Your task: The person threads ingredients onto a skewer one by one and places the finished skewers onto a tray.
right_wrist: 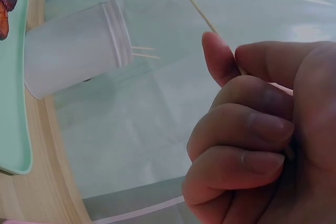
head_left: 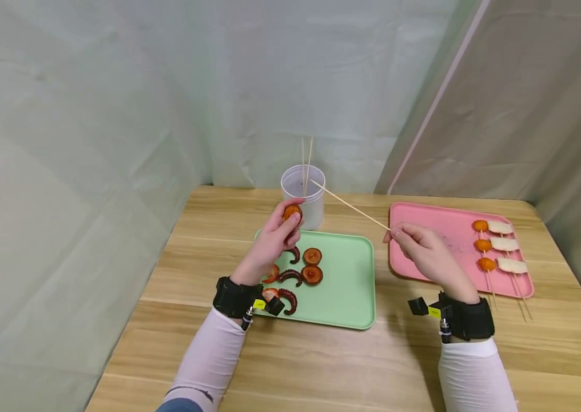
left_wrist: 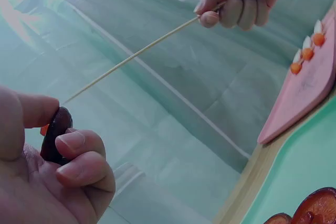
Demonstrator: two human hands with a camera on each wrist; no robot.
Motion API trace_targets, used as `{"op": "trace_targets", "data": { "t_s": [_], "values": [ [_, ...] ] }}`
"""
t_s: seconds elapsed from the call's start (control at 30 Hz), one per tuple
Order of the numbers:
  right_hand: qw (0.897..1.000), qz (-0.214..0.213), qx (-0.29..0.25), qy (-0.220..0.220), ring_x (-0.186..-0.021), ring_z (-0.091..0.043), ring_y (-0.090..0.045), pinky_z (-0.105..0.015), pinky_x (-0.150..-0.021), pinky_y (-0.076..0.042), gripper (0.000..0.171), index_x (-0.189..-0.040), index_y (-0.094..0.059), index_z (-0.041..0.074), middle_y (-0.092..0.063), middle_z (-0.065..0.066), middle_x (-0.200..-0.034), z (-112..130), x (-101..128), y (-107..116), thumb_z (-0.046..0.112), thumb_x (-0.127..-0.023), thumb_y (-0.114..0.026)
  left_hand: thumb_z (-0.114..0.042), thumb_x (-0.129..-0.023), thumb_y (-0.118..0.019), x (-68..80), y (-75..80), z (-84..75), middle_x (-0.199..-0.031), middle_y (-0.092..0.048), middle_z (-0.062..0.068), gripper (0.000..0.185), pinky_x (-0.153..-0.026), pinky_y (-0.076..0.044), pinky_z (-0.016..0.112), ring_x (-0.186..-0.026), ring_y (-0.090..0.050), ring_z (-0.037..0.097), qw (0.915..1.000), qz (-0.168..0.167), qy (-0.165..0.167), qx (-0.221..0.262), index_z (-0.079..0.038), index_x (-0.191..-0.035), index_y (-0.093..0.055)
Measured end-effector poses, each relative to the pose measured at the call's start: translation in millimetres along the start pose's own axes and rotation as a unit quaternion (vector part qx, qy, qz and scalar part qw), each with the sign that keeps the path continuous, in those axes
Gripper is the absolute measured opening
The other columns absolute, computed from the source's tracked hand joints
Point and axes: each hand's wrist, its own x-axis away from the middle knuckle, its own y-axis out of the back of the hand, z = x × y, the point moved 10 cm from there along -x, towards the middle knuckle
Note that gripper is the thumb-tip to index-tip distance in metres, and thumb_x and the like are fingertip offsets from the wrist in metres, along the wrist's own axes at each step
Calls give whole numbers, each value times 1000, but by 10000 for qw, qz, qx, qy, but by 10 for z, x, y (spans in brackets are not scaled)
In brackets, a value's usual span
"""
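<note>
From the head camera, three finished skewers [head_left: 496, 252] lie on the pink tray [head_left: 445, 229], right of the green tray [head_left: 352, 286]. The left hand [head_left: 270, 243] pinches a round mushroom slice [head_left: 292, 212] above the green tray's far edge; the right hand [head_left: 424, 252] pinches a bare stick [head_left: 349, 207], its tip aimed at the slice. More slices and octopus pieces [head_left: 295, 280] remain on the green tray, so I judge a fourth skewer is barely begun.

Left wrist view: the stick's point [left_wrist: 131, 59] nearly touches the slice [left_wrist: 55, 135].

Right wrist view: curled fingers [right_wrist: 247, 129] clamp the stick; the cup [right_wrist: 73, 51] holds spare sticks.
</note>
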Motion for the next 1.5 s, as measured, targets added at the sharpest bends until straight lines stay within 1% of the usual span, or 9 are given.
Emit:
{"op": "trace_targets", "data": {
  "t_s": [0.23,0.37,0.5,0.63,0.93,1.17,1.27,1.43,1.5],
  "values": [
    [9994,154,94,289,-64,-21,-43,-34,-58,-37,27,-103,-73,14,-43,-1,-72,102,46,10,23,-116,-51,-14,-116,-41,16,47,32,-93,-40,5,46,-57,-28,22,-64,-36,12,9982,-114,338,474,-6,-160,-30],
    [9983,377,207,380,-71,-21,-48,-33,-63,-41,25,-102,-74,16,-51,-3,-77,117,66,-23,20,-115,-53,-14,-117,-40,15,53,45,-96,-42,5,45,-57,-29,21,-64,-36,11,9966,21,303,764,-1,-159,-29],
    [9969,562,287,479,-76,-21,-54,-30,-68,-46,24,-100,-74,17,-61,-2,-83,137,71,-73,19,-114,-55,-11,-117,-39,15,44,29,-94,-43,4,48,-56,-25,25,-62,-35,11,9957,214,141,891,6,-160,-25],
    [9962,624,360,492,-81,-21,-58,-29,-73,-50,23,-100,-74,17,-67,1,-89,141,66,-98,19,-114,-55,-8,-116,-40,14,47,-4,-93,-42,4,49,-55,-24,25,-60,-34,11,9967,262,-7,769,8,-159,-25],
    [9958,730,387,386,-84,-18,-60,-29,-76,-51,23,-102,-73,13,-67,1,-92,122,42,-148,16,-114,-54,-4,-114,-43,7,67,-44,-84,-41,3,47,-55,-26,27,-60,-36,11,9986,245,-158,431,8,-158,-30],
    [9955,798,366,353,-85,-18,-61,-30,-77,-52,25,-102,-73,7,-68,0,-93,102,29,-198,15,-114,-53,-3,-112,-50,9,54,-40,-92,-43,5,47,-57,-28,30,-62,-39,14,9994,254,-223,-22,5,-156,-36],
    [9950,909,239,330,-80,-23,-58,-30,-74,-50,25,-104,-73,7,-65,-1,-91,112,25,-252,15,-115,-52,-3,-111,-52,23,22,-34,-94,-44,6,46,-58,-31,28,-65,-40,15,9992,281,-201,-199,3,-155,-39],
    [9945,1032,-11,197,-56,-22,-47,-31,-59,-45,24,-107,-73,14,-51,0,-71,125,13,-371,20,-115,-52,-2,-110,-54,57,-49,-33,-92,-46,4,45,-59,-35,25,-66,-41,16,9989,327,-140,-309,3,-154,-42],
    [9952,960,47,174,-59,-18,-48,-31,-61,-45,25,-107,-74,16,-53,2,-73,130,-9,-421,24,-116,-52,-2,-110,-54,74,-83,-33,-92,-47,4,45,-60,-35,27,-68,-41,16,9986,357,-126,-370,4,-153,-42]
  ]
}}
